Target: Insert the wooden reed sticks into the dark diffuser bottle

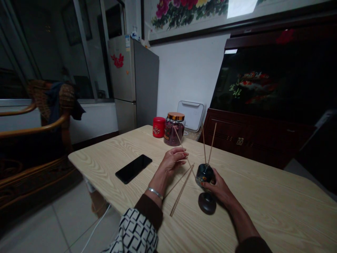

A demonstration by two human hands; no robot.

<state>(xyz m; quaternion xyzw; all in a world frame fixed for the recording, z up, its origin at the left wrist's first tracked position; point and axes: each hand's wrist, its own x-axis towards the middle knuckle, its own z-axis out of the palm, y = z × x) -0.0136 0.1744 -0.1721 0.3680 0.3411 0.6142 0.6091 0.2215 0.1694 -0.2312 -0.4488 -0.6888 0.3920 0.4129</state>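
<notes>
Now, in the head view, my right hand (220, 191) wraps its fingers around a small round dark glass bottle (204, 175) and grips it firmly, holding it upright just above a dark rounded stand (207, 204). I cannot tell whether the bottle and stand touch. Two upright thin wooden sticks (204, 146) project from the bottle's top, and both appear seated in it.

My left hand (172, 164), with a silver bangle (154, 193) at the wrist, is held palm-down with the fingers loosely curled and not pressed together. A long tilted thin wooden stick (184, 153) passes close by these fingers, its lower end near the bottle. I cannot tell whether my fingers pinch it. Two loose thin wooden sticks (181, 189) lie on the table between my hands, outside the bottle.

Condition of the work area: two sticks stand in the bottle; the tilted stick and the loose pair remain outside it. All of this sits on a pale wood-grain table (265, 214). Further along it are a black smartphone (133, 169), a red lidded tin (158, 127), and a glass jar with a copper lid (173, 133), filled with dark dried petals. A grey refrigerator (146, 84) stands behind the table.
</notes>
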